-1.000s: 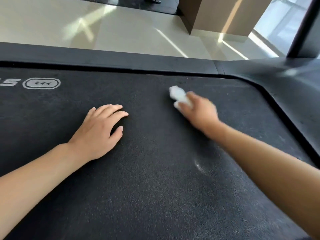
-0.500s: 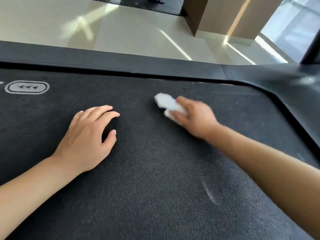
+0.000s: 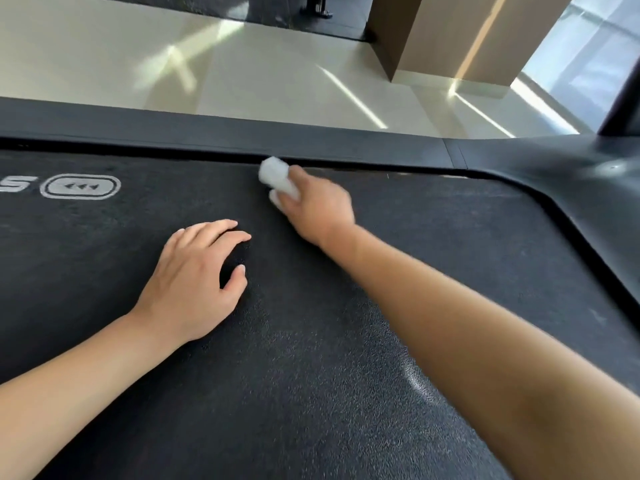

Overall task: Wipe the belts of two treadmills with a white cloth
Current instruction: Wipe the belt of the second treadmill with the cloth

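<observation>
- Black belt (image 3: 311, 341) is bearing the left hand (image 3: 194, 278), which is lying flat with fingers loosely spread, holding nothing, near and left of the grip.
- Right hand (image 3: 317, 206) is gripping the cloth (image 3: 277, 180), fingers curled round it, pressing it at the belt's far edge beside the rail (image 3: 207, 133).
- Wiping is underway; the next stroke probably needs steady pressure back across unwiped belt.

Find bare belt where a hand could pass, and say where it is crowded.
Free: the belt between the two forearms, and right of the right hand toward the curved frame. Crowded: around the left hand and white cloth.
</observation>
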